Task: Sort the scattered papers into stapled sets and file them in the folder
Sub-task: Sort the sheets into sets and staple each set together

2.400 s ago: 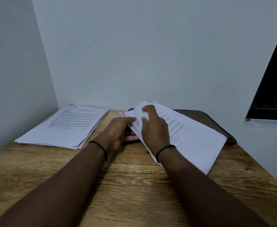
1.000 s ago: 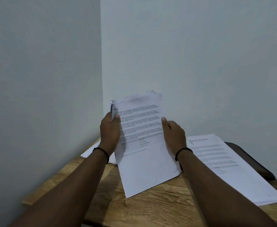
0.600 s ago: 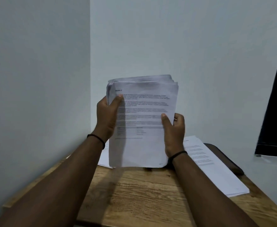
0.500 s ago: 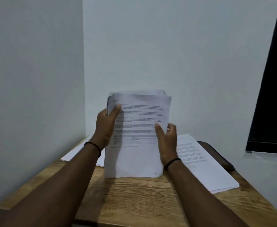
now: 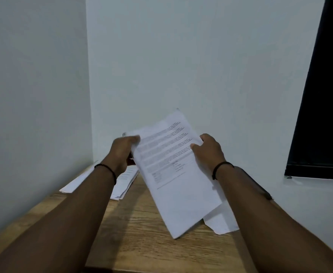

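Mid-sorting. Left hand (image 5: 125,147) and right hand (image 5: 208,148) clamped on tilted paper set (image 5: 173,174) above desk (image 5: 142,233). Loose papers (image 5: 125,180) far left, unsorted. Folder (image 5: 260,187) far right, nothing filed visibly.

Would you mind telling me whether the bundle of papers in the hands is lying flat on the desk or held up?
Held up, tilted: both hands grip the bundle above the desk.
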